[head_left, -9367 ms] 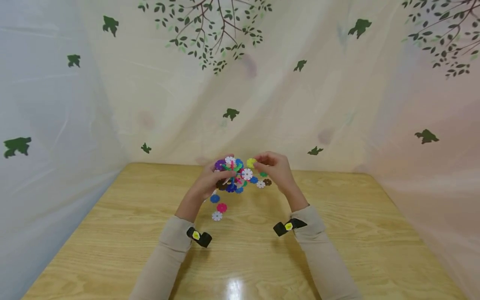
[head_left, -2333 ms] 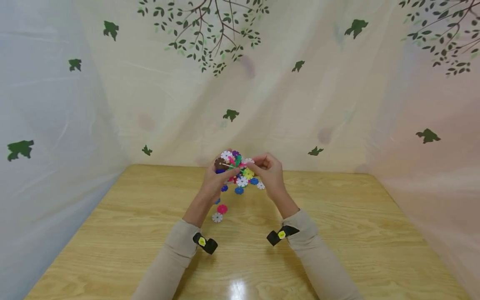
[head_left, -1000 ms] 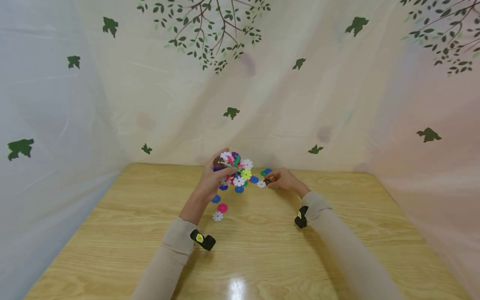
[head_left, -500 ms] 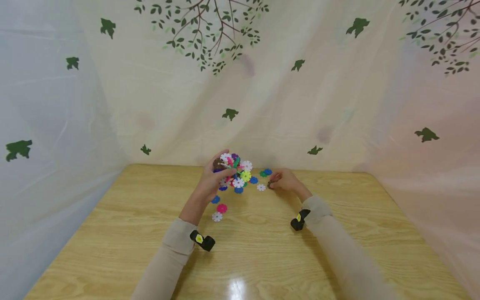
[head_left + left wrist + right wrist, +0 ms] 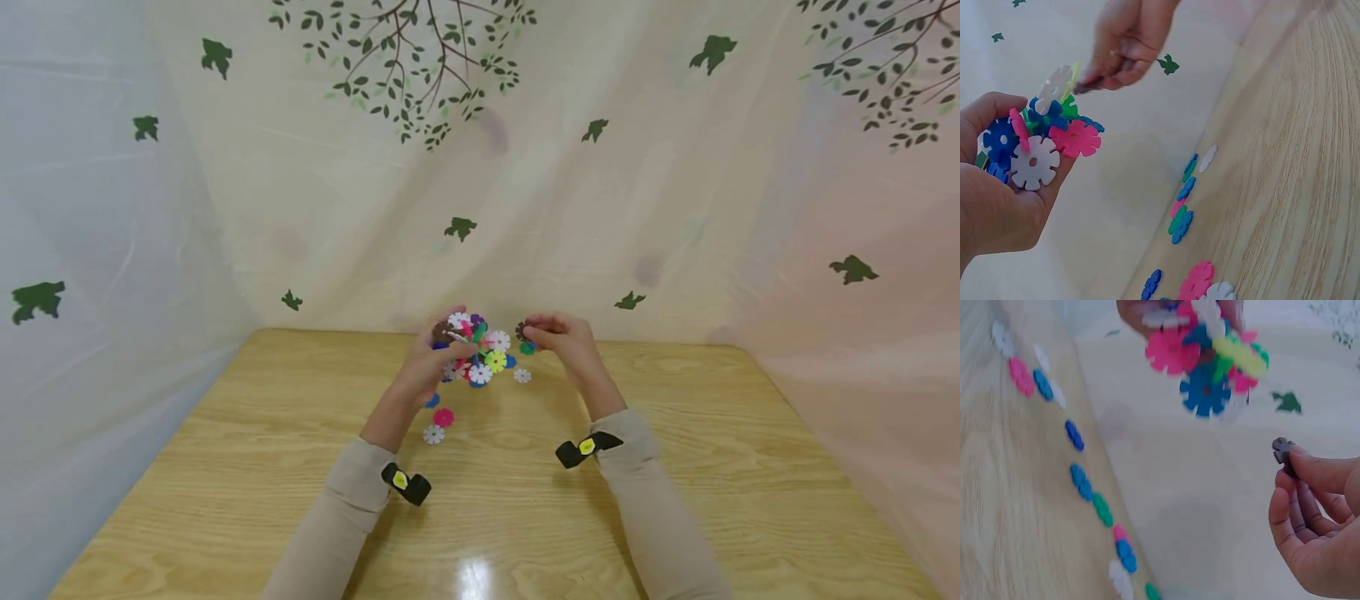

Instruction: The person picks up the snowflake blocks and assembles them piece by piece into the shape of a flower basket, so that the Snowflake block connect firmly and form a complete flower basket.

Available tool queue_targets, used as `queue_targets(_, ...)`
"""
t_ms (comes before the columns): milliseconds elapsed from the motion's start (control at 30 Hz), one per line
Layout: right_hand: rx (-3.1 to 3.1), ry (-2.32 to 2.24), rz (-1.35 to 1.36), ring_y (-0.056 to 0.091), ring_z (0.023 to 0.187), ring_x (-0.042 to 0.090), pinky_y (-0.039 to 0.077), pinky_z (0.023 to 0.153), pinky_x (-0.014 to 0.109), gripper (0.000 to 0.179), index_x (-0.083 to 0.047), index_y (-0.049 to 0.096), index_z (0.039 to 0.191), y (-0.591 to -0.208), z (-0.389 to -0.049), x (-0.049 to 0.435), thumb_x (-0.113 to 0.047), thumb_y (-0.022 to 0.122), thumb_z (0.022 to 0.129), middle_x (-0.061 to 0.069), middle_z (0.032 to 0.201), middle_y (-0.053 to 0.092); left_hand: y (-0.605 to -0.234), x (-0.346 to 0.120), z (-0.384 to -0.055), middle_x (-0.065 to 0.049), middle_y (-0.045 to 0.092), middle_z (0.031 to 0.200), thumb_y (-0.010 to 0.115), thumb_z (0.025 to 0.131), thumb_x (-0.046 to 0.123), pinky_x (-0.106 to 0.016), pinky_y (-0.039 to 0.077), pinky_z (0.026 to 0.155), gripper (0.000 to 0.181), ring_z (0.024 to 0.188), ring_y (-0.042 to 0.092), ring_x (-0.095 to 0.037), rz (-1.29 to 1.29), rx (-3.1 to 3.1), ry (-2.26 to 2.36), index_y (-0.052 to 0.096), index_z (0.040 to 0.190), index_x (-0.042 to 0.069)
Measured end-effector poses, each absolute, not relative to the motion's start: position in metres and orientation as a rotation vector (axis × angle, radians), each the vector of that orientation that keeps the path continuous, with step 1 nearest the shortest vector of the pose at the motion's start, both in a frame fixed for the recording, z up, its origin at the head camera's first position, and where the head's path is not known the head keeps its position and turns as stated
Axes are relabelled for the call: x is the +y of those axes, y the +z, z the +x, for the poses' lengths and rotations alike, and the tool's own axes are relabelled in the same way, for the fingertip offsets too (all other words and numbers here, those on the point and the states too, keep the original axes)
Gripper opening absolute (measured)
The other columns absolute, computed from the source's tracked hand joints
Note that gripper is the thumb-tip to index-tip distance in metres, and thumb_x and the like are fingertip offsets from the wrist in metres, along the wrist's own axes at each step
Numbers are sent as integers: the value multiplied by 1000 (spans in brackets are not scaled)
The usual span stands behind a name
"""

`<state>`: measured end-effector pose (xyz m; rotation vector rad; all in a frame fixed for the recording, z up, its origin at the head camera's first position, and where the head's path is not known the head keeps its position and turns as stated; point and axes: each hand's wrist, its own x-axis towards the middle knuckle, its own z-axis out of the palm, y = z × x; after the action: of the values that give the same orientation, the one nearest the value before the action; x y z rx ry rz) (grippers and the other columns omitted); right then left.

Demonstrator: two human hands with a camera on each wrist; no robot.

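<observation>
Above the back of the table, my left hand (image 5: 422, 365) holds a round cluster of interlocking notched plastic discs (image 5: 496, 361). White, pink, blue, green, purple, brown and yellow pieces stick out from it. In the left wrist view, the cluster (image 5: 1034, 164) sits between thumb and fingers, its far side partly hidden by the palm. My right hand (image 5: 572, 343) is just right of it and pinches a single brown disc (image 5: 522, 332) between thumb and fingertips. From the right wrist view, the brown disc (image 5: 1282, 450) is apart from the cluster (image 5: 1205, 392).
Loose discs lie on the wooden table (image 5: 675, 467) under and around the hands: a white disc (image 5: 522, 376), a green disc (image 5: 527, 349), a pink disc (image 5: 443, 417) and several others. A printed cloth (image 5: 525, 225) hangs right behind the table's back edge.
My right hand has picked the brown disc off the table and lifted it toward the cluster. Over the longer span, a yellow disc and a white disc it held joined the cluster.
</observation>
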<state>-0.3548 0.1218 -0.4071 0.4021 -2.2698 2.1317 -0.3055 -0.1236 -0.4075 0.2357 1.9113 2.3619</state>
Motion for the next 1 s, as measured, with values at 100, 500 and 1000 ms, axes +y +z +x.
queue_targets(100, -2207, 2125, 445, 68, 83, 8, 60, 76, 26, 26, 8, 67, 116, -396, -344, 112, -8, 71, 96, -9, 90, 72, -408, -122, -305, -14, 46, 149, 69, 91, 1, -29, 53, 96, 72, 126, 54, -25, 246, 1933, 2328, 43, 154, 25)
queue_targets(500, -2061, 2097, 595, 66, 79, 7, 58, 69, 21, 24, 12, 67, 109, -385, -322, 90, -5, 73, 93, -7, 88, 71, -409, -119, -302, -13, 55, 136, 69, 93, 4, -28, 58, 86, 70, 108, 62, -19, 291, 1957, 2253, 43, 154, 27)
queue_targets(1000, -2014, 2045, 565, 67, 84, 8, 58, 77, 19, 18, 10, 69, 104, -391, -319, 77, -2, 74, 92, -1, 91, 73, -407, -118, -298, -13, 55, 137, 68, 94, 4, -27, 58, 87, 66, 108, 62, -19, 324, 1960, 2251, 44, 153, 24)
